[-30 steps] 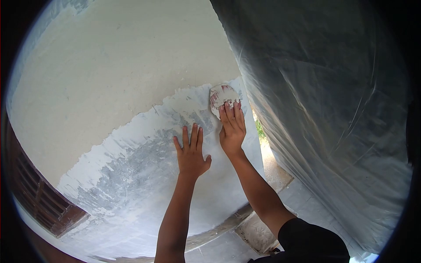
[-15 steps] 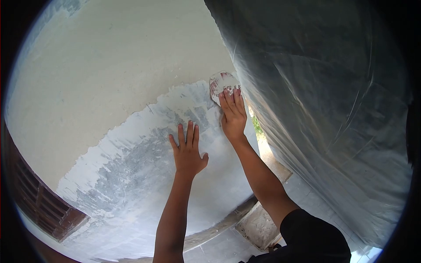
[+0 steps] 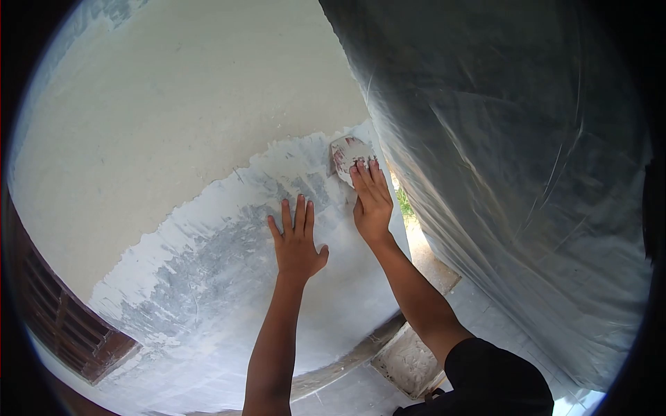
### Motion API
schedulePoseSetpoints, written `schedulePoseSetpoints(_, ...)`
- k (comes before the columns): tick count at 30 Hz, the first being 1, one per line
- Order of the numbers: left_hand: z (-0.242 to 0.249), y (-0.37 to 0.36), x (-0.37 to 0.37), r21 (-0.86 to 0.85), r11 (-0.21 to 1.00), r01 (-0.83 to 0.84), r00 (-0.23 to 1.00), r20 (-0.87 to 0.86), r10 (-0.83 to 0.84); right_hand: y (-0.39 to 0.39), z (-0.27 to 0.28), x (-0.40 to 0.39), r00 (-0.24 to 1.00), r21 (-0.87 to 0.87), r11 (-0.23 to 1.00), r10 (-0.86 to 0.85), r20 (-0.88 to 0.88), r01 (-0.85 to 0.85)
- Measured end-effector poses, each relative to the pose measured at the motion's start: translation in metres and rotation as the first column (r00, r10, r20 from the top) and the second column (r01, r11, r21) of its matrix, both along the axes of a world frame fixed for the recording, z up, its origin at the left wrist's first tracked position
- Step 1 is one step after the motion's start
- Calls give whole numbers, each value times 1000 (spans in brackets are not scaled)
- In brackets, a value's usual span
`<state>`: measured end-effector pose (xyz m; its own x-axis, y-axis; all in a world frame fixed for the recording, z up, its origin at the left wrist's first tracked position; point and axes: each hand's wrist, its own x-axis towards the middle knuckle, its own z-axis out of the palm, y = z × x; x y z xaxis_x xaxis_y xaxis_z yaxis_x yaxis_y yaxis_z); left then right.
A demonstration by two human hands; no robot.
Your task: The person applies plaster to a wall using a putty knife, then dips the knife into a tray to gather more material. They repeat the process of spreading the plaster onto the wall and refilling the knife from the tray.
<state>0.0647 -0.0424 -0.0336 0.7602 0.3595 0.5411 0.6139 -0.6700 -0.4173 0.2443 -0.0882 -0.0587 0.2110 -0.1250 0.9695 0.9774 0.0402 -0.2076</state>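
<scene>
My right hand (image 3: 374, 206) grips a flat, reddish putty spreader (image 3: 349, 151) smeared with white, its fingers stretched over the near part. The spreader lies against the wall (image 3: 208, 90), close to the wall's right edge. Left of it, my left hand (image 3: 298, 243) rests flat on the wall with fingers spread and thumb out, holding nothing. Around both hands is a coat of white putty (image 3: 187, 215) with grey streaks. Its ragged upper border meets the plain cream surface above.
A plastic sheet (image 3: 499, 173) hangs along the right side of the wall. Below, on the tiled floor, a tray (image 3: 408, 360) holds white putty, partly hidden by my right arm. A brown slatted wooden frame (image 3: 69, 322) is set in the wall at lower left.
My right hand has drawn the spreader down a short way, and fresh white putty shows above it by the wall's edge. My left hand has stayed nearly still.
</scene>
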Motion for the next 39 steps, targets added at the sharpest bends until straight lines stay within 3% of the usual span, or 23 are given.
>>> schedulePoseSetpoints(1, 0, 0, 0, -1, 1000, -9, 1000, -9, 9, -9, 6, -5, 961, 144, 971, 215, -172, -191)
schedulePoseSetpoints(2, 1, 1, 0, 0, 1000, -11, 1000, -8, 11, -15, 11, -9, 848, 312, 886, 434, -303, -343)
schedulePoseSetpoints(3, 0, 1, 0, 4, 1000, -10, 1000, -5, 10, -18, 17, -7, 847, 309, 886, 436, -305, -345)
schedulePoseSetpoints(4, -1, 1, 0, 5, 1000, -7, 1000, -3, 7, -20, 24, -2, 581, 502, 699, 709, -398, -509)
schedulePoseSetpoints(5, -1, 0, 0, 0, 1000, -8, 1000, -5, 8, -20, 29, 6, 234, 696, 456, 888, -395, -555)
schedulePoseSetpoints(6, 0, 0, -1, 4, 1000, -12, 1000, -9, 12, -16, 33, 14, 1, 772, 257, 949, -315, -582)
schedulePoseSetpoints(7, 0, 0, 0, 9, 1000, -15, 1000, -11, 15, -14, 34, 20, 3, 771, 259, 949, -316, -582)
schedulePoseSetpoints(9, 1, -1, 1, 6, 1000, -17, 1000, -10, 17, -7, 37, 30, -360, 874, -80, 926, -112, -479)
schedulePoseSetpoints(13, 1, -2, 0, 1, 1000, -22, 1000, -12, 22, 6, 35, 37, -447, 889, -134, 890, -87, -438)
schedulePoseSetpoints(17, -1, 0, -1, 6, 1000, -12, 1000, -2, 12, 1, 16, 33, -458, 905, -102, 882, -109, -413)
schedulePoseSetpoints(19, -1, 2, 0, 14, 1000, -3, 1000, 0, 3, -13, 8, 31, -340, 889, -55, 933, -116, -454)
schedulePoseSetpoints(20, -1, 3, 0, 17, 1000, -4, 1000, 5, 4, -21, 10, 25, -202, 860, 25, 968, -148, -510)
schedulePoseSetpoints(21, -2, 3, 0, 15, 1000, -3, 1000, 5, 3, -27, 13, 19, -202, 857, 22, 968, -147, -514)
schedulePoseSetpoints(22, -2, 3, 0, 9, 1000, -1, 1000, 1, 1, -31, 15, 13, 152, 708, 348, 933, -326, -614)
schedulePoseSetpoints(23, -1, 3, 0, 7, 1000, -3, 1000, 0, 3, -34, 18, 7, 501, 496, 650, 760, -415, -576)
schedulePoseSetpoints(24, -1, 2, 0, 13, 1000, -10, 1000, -6, 10, -35, 24, 3, 765, 323, 829, 552, -333, -457)
schedulePoseSetpoints(25, -1, 1, 0, 16, 1000, -16, 1000, -13, 16, -29, 27, 3, 919, 238, 922, 351, -179, -306)
schedulePoseSetpoints(30, 1, 0, 0, 12, 1000, -15, 1000, -19, 15, 10, 21, -1, 997, 156, 986, 64, -40, -57)
schedulePoseSetpoints(39, 1, 0, -1, -22, 999, 27, 1000, 1, -27, 34, 11, -15, 995, 76, 996, 60, -82, -54)
